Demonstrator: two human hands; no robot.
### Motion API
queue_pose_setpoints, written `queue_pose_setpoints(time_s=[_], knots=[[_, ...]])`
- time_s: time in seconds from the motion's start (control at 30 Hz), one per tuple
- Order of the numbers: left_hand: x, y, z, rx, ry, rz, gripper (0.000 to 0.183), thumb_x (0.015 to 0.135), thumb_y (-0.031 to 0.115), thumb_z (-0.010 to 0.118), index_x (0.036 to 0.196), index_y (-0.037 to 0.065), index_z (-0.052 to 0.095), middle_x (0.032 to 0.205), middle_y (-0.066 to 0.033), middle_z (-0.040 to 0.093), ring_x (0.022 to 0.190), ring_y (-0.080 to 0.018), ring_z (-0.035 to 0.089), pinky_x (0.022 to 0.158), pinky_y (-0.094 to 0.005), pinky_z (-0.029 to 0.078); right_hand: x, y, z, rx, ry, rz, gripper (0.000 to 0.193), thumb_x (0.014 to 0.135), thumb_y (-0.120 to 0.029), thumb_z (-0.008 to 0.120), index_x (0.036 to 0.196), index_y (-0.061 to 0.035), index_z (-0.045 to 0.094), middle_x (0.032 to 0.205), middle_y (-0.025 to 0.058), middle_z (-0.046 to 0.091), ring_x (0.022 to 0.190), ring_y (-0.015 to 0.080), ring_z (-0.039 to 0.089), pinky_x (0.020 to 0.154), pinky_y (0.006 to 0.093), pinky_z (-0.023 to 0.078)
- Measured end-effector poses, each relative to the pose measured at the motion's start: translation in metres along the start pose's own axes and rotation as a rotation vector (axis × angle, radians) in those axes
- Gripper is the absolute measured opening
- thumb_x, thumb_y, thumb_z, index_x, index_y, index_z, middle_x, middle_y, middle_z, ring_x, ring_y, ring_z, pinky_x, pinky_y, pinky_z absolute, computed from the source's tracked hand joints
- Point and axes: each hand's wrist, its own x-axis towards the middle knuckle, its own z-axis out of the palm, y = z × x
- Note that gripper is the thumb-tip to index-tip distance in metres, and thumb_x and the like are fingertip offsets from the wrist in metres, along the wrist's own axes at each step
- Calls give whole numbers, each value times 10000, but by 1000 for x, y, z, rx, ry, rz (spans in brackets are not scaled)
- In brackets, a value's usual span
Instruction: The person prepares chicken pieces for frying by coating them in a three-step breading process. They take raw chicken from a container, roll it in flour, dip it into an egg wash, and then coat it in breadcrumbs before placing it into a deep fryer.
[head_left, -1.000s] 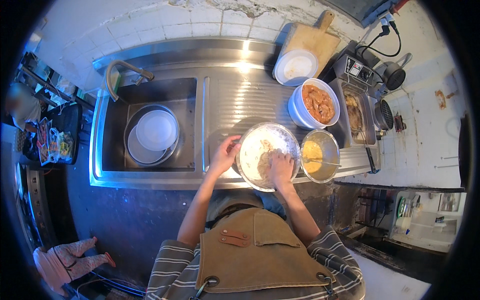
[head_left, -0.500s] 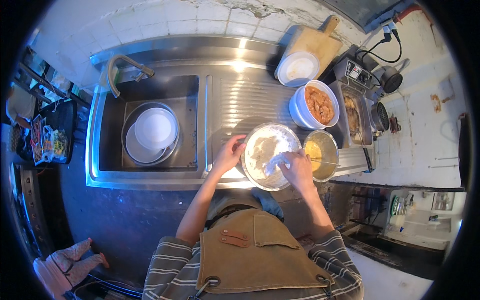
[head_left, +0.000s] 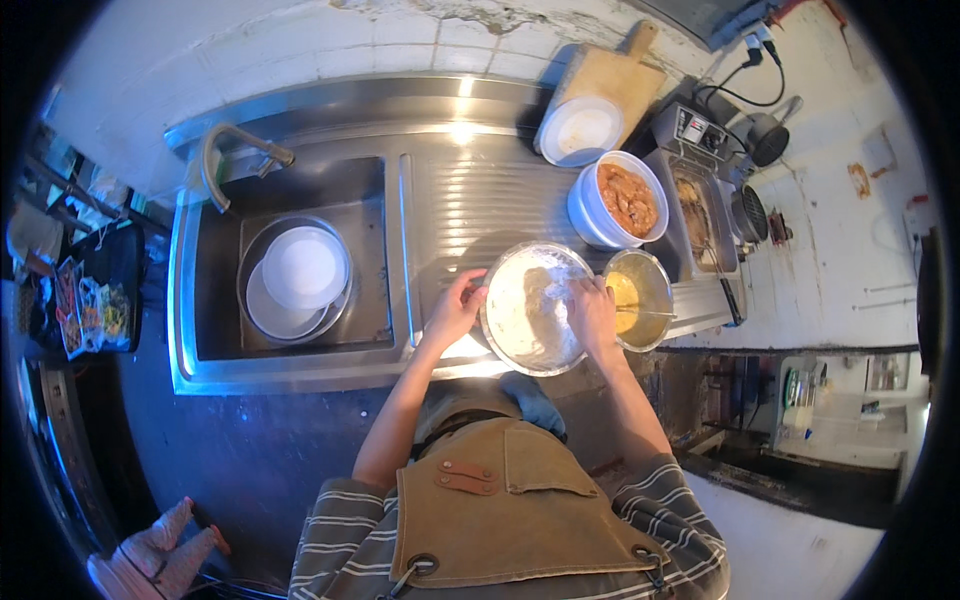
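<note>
A round metal bowl of white flour (head_left: 530,300) stands at the front edge of the steel counter. My left hand (head_left: 457,312) holds its left rim, fingers curled against the side. Over the right part of the flour is my right hand (head_left: 597,318), with its floury fingertips pinched together. A whitish, flour-dusted bit shows at those fingertips, too unclear to name. Just right of that hand sits a metal bowl of yellow beaten egg (head_left: 627,302), with a thin utensil (head_left: 648,314) lying across it. Behind, a white tub (head_left: 592,212) holds orange-red marinated meat (head_left: 628,200).
Left is a sink (head_left: 375,250) with a faucet (head_left: 235,150) and stacked white dishes (head_left: 305,268). A white plate (head_left: 582,130) leans on a wooden cutting board (head_left: 615,85) at the back. A deep fryer (head_left: 690,165) stands at right. Another person's legs (head_left: 170,540) show lower left.
My right hand has drawn back from the flour's middle toward the bowl's far right side. My left hand stays at the rim. The whole view has shifted slightly.
</note>
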Motion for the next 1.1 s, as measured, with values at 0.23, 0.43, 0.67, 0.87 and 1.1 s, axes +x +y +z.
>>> queue_pose_setpoints(time_s=[0.23,0.43,0.67,0.87,1.1], knots=[[5,-13,-7,-16,-55,10,374,1000,184,559,1361,118,485,1045,-70,631,873,-130,619,614,-264,562,-10,2,-67,116,29,53,285,734,-87,703,1017,-66,698,950,120,692,1021,315,589,859,444,471],[0,17,2,25,-44,-30,357,1003,145,540,1352,89,487,989,-75,619,843,-135,628,604,-270,574,-4,49,-124,253,74,141,309,744,-93,702,1051,-70,700,915,150,699,1014,349,596,886,461,499],[-4,27,7,127,5,-86,393,1010,216,542,1378,96,474,1050,-73,640,869,-130,620,633,-269,546,16,153,-190,281,168,228,303,759,-91,670,1058,-84,720,953,186,703,963,381,622,870,465,521],[-9,24,20,171,121,-48,363,1009,202,548,1356,107,507,944,-18,606,746,-76,538,604,-217,433,46,281,-192,14,327,323,303,775,-108,650,1069,-100,722,926,196,697,966,364,629,862,467,515],[-16,24,31,279,280,-42,396,1015,263,545,1374,102,497,919,-9,597,758,-83,552,594,-233,484,107,377,-127,-35,298,351,304,770,-114,660,1063,-141,737,894,183,699,971,341,637,849,462,507]])
